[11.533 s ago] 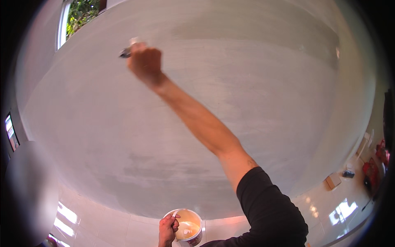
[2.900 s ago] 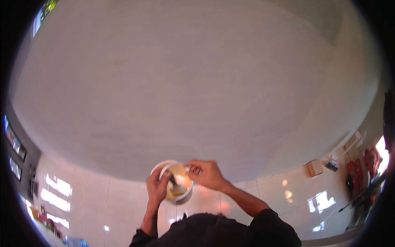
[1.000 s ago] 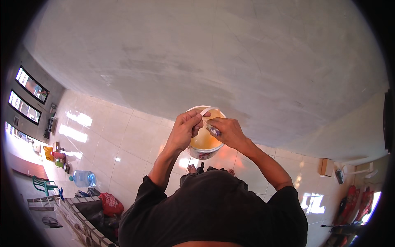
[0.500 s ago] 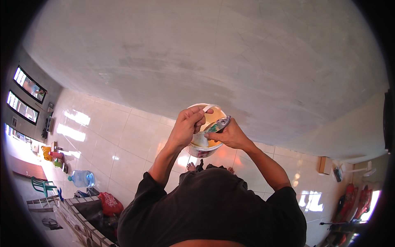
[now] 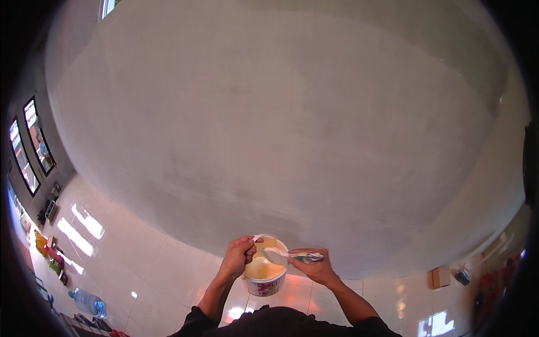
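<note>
My left hand (image 5: pixel 238 257) is closed around the handle of a white bucket (image 5: pixel 265 288) and holds it up in front of me. Cream-coloured paint coats the inside of the bucket, and its outer side bears a printed label. A paintbrush (image 5: pixel 276 256) with a paint-smeared handle is gripped in my right hand (image 5: pixel 315 268). Its pale, wet-looking bristles point left over the bucket's opening, near its right rim. Whether the bristles touch the rim, I cannot tell.
A large grey wall (image 5: pixel 292 129) rises ahead. Below lies a shiny tiled floor (image 5: pixel 146 269). A blue water jug (image 5: pixel 88 303) lies at the lower left, and a cardboard box (image 5: pixel 440 277) stands by the wall at right. Windows (image 5: pixel 39 137) are at far left.
My view has tilted up, showing more wall. The brush has come up from inside the bucket and turned, its bristles now over the opening. Both hands keep their grips.
</note>
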The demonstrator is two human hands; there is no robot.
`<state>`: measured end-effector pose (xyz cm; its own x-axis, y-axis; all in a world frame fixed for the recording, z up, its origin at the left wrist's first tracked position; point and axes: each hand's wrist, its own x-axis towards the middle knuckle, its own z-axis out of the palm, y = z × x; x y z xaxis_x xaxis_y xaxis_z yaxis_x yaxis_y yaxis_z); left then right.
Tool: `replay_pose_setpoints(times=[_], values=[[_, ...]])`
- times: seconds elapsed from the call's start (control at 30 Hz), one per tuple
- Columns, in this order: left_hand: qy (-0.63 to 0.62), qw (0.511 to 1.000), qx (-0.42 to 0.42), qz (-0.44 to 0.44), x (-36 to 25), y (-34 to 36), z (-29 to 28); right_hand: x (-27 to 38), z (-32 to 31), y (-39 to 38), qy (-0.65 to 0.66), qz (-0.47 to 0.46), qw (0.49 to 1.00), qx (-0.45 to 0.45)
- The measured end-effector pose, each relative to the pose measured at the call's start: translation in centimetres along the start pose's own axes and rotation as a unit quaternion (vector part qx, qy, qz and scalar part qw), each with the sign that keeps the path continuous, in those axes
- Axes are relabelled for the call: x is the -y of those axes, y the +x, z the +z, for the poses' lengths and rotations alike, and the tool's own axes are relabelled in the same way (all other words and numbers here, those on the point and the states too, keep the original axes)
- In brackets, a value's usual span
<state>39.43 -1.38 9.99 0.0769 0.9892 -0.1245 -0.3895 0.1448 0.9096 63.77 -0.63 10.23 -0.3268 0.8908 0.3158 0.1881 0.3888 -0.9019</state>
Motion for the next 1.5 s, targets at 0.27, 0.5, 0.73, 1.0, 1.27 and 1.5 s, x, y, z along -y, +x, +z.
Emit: replay_pose_setpoints(times=[0.27, 0.5, 0.73, 1.0, 1.27, 1.5], values=[[0.022, 0.998, -0.044, 0.033, 0.8, -0.8, 0.9, 6.3, -13.1, 5.6, 0.157, -0.167, 0.942, -0.244], [0.054, 0.993, -0.086, 0.055, 2.4, -0.3, 1.4, 19.5, -20.1, 19.6, 0.158, -0.394, 0.861, -0.28], [0.024, 0.992, -0.104, 0.062, 3.2, 0.1, 1.0, 24.6, -21.4, 27.2, 0.133, -0.424, 0.853, -0.272], [-0.005, 0.996, -0.077, 0.039, 2.7, -0.1, 0.8, 22.3, -33.7, 23.2, 0.004, -0.383, 0.789, -0.48], [-0.019, 0.998, -0.059, 0.022, 3.8, 0.7, -0.3, 23.2, -35.1, 17.8, -0.418, -0.295, 0.518, -0.686], [0.004, 0.998, -0.06, 0.024, 3.6, -0.3, -0.7, 24.7, -17.6, 28.6, -0.453, -0.4, 0.566, -0.56]])
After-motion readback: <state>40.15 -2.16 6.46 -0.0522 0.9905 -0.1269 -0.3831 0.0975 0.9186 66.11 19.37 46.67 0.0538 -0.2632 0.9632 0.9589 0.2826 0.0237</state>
